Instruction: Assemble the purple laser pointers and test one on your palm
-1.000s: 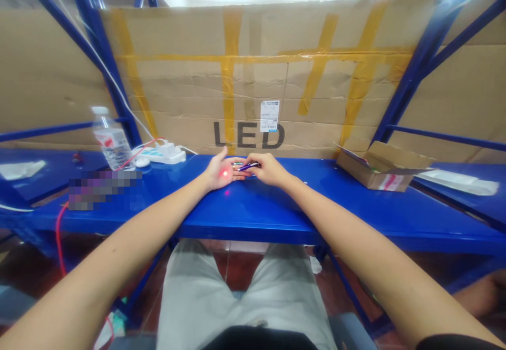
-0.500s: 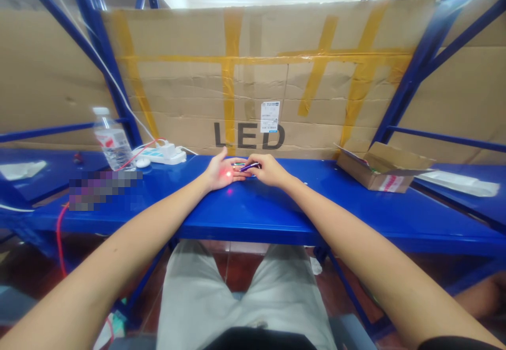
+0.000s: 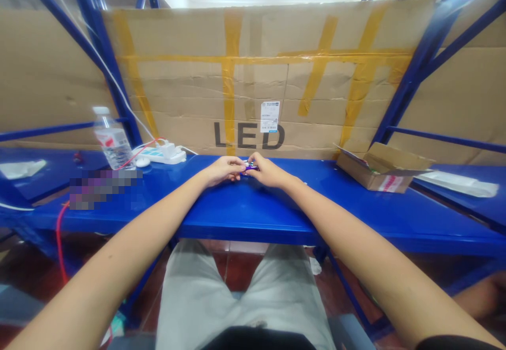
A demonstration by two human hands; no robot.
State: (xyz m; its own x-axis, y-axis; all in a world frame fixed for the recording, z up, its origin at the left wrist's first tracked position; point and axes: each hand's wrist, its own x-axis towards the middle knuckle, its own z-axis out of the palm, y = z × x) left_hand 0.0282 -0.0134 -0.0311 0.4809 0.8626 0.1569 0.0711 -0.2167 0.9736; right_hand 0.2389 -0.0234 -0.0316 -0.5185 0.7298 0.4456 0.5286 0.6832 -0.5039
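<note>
My left hand (image 3: 225,171) and my right hand (image 3: 268,171) meet over the middle of the blue table (image 3: 245,207). Between their fingertips is a small purple pen-like object (image 3: 250,167) with shiny metal parts. The fingers of both hands are closed on it, and they cover part of it. Small silvery pieces show beside it, too small to make out. No red light spot shows on my palm or on the table.
An open cardboard box (image 3: 385,171) sits at the right. At the left are a water bottle (image 3: 113,142), a white power strip (image 3: 162,153) and a red cable (image 3: 60,239). A large LED carton (image 3: 316,134) stands behind the table.
My left hand has turned from open palm up to fingers closed on the purple object. The red light spot on the palm is gone. My right hand stays at about the same place.
</note>
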